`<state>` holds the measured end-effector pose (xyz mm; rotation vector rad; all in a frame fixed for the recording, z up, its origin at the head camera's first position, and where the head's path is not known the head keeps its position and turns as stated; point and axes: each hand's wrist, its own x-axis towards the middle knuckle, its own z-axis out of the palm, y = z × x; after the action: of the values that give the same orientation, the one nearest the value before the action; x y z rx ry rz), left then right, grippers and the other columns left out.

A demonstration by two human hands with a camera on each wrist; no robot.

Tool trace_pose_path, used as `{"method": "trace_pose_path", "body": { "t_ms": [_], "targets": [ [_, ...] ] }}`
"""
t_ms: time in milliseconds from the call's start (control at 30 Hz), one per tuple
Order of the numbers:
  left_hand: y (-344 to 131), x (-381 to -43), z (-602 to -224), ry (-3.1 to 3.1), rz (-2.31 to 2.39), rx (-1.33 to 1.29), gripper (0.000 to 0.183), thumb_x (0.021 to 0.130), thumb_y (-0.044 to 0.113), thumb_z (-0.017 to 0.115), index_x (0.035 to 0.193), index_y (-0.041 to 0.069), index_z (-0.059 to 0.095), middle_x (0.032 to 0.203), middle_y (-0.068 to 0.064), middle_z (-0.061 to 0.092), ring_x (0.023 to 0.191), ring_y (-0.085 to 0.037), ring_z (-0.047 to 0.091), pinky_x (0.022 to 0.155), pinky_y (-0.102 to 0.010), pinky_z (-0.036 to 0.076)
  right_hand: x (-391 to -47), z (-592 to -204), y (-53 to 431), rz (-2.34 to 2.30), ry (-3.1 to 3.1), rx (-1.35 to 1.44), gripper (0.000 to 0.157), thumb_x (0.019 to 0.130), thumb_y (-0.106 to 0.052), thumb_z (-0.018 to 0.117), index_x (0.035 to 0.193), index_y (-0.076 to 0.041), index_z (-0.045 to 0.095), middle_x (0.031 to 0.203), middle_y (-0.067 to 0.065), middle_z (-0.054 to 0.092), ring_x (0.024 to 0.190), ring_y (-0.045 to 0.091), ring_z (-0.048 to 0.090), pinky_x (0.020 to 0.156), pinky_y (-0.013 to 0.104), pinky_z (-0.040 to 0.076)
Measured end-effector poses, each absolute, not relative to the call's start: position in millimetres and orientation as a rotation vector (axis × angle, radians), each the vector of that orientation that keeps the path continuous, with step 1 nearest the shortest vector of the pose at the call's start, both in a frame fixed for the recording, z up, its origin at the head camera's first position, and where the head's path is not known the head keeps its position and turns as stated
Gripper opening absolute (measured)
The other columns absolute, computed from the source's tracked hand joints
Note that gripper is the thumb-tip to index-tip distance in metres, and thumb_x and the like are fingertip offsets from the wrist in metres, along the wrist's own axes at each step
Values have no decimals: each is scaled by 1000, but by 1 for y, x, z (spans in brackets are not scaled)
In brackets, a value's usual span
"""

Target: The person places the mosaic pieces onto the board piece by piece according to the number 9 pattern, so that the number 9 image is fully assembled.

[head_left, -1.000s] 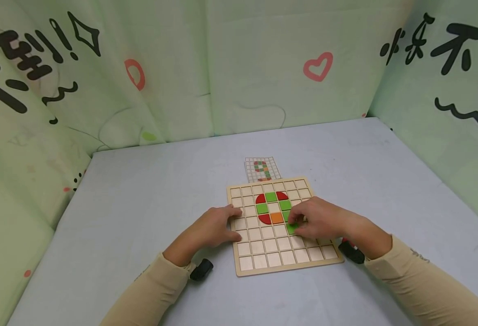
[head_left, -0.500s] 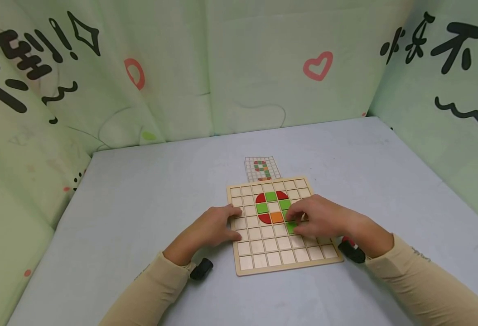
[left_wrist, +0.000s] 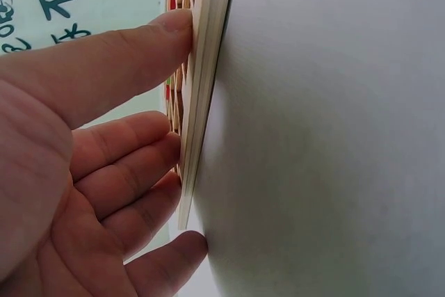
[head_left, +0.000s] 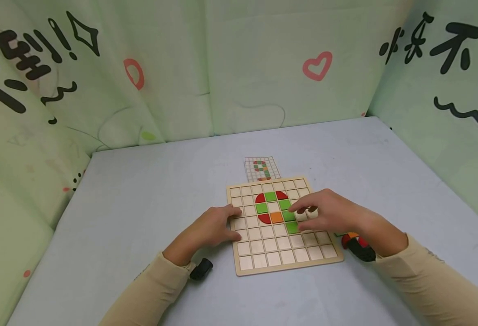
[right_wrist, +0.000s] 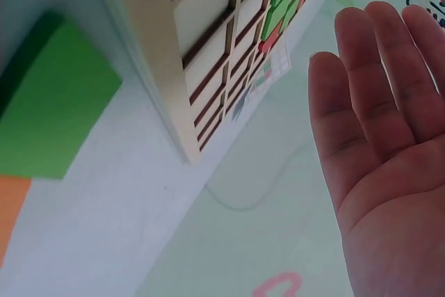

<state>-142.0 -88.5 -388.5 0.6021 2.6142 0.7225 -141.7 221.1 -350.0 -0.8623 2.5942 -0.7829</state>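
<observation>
A wooden grid board [head_left: 290, 268] lies on the table. Set in its cells are several green square tiles [head_left: 292, 227], an orange tile [head_left: 277, 218] and red rounded tiles [head_left: 264, 218], forming a ring with a short tail. My left hand [head_left: 212, 228] rests at the board's left edge; in the left wrist view its thumb [left_wrist: 163, 36] touches the rim and the fingers lie along it. Over the board's right side hovers my right hand [head_left: 332, 213], fingers and thumb spread apart, holding nothing. In the right wrist view its fingers [right_wrist: 382, 81] are extended.
A printed pattern card [head_left: 262, 168] lies behind the board, partly covered by it. Loose pieces, among them an orange one [head_left: 351, 236] and a green block [right_wrist: 66, 102], lie right of the board. Black wrist cameras [head_left: 201, 270] hang under both wrists. Patterned curtains [head_left: 247, 68] surround the table.
My right hand has lifted off the lowest green tile and shifted right, its fingers spreading. More of that tile and of the loose pieces shows. The left hand stays put.
</observation>
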Motion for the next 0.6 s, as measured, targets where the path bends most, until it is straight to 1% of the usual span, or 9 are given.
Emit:
{"method": "trace_pose_path", "body": {
  "t_ms": [167,333,433,600],
  "targets": [
    [-89,-142,-388,2622,718,609,61,84,19,82,139,6,58,143,-12,55,133,-30,49,106,-42,42,-137,-345,231,-775,2634,-793,39,86,-28,80,121,-13,73,113,-2,71,102,23,64,85,46,52],
    [-89,-142,-389,2622,711,605,62,85,20,82,140,6,58,144,-13,54,135,-31,47,106,-42,42,-133,-343,244,-757,2685,-734,42,85,-29,81,122,-11,73,113,1,72,104,26,65,87,48,52],
    [-89,-143,-390,2618,713,602,62,85,20,82,140,6,57,145,-13,53,136,-31,46,107,-43,41,-131,-343,253,-744,2711,-697,42,85,-28,81,122,-12,73,112,0,72,104,26,66,88,49,52],
    [-89,-143,-391,2613,717,596,62,85,20,82,140,6,57,144,-12,54,133,-30,49,105,-42,42,-127,-343,266,-760,2727,-667,41,85,-25,81,122,-10,73,111,0,72,103,26,66,87,49,53]
  ]
}}
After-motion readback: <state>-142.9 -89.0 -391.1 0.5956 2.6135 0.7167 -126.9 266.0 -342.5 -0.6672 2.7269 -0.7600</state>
